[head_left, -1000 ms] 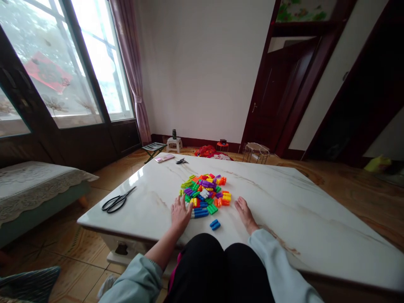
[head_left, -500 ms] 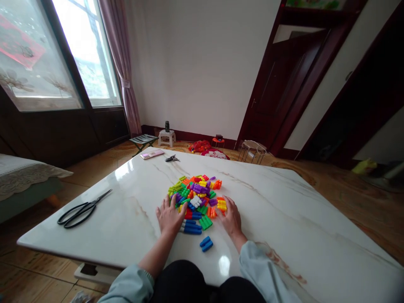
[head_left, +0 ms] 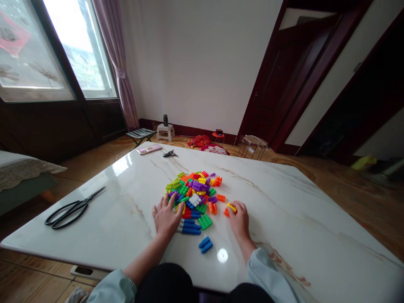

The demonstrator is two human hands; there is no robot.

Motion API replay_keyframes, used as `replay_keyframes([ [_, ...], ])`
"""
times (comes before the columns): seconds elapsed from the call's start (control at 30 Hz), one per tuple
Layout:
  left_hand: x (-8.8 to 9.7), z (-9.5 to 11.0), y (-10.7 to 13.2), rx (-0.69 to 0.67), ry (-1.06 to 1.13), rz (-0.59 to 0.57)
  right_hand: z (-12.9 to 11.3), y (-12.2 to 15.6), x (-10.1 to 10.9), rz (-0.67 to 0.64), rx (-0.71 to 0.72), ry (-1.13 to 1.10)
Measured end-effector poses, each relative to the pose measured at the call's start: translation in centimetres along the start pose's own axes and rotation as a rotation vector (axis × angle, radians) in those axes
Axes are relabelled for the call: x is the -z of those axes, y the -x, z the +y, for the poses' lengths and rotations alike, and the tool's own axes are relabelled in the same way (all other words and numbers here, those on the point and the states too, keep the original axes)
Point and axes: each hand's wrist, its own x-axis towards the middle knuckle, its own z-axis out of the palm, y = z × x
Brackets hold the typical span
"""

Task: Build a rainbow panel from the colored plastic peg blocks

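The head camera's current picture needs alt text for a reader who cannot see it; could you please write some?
A person's left hand lies flat against a pile of colourful plastic blocks on a white marble table, while the right hand pinches a yellow block. Black scissors lie to the left.

The left hand (head_left: 166, 215) lies flat, palm down, fingers spread and pointing far. Its forearm is bare, with the sleeve pushed up near the elbow. The right hand (head_left: 239, 219) sits to the right, fingers curled in, thumb and forefinger pinching a yellow block (head_left: 232, 207). Its sleeve reaches the wrist.
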Motion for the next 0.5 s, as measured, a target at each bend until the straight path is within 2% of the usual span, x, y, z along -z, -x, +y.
replay_keyframes([
  [0.1, 0.0, 0.1, 0.0, 0.003, -0.005, -0.011, -0.4, -1.4, 0.9, -0.047, 0.061, 0.143],
  [0.17, 0.0, 0.1, 0.0, 0.004, -0.007, -0.014, -1.1, -3.7, 1.7, -0.104, 0.113, 0.252],
  [0.23, 0.0, 0.0, 0.0, 0.002, -0.006, -0.009, -1.9, -6.7, 2.2, -0.222, 0.128, 0.289],
  [0.27, 0.0, 0.0, 0.0, 0.001, -0.005, -0.005, -2.3, -8.2, 2.2, -0.332, 0.114, 0.285],
  [0.33, -0.1, -0.1, 0.0, -0.003, -0.005, 0.005, -3.2, -10.7, 1.5, -0.559, 0.032, 0.272],
  [0.37, -0.2, -0.1, 0.0, -0.005, -0.004, 0.007, -3.5, -11.5, 0.9, -0.607, 0.014, 0.272],
  [0.5, -0.3, -0.3, 0.0, -0.011, -0.003, 0.009, -4.3, -11.7, -2.1, -0.659, -0.046, 0.260],
])
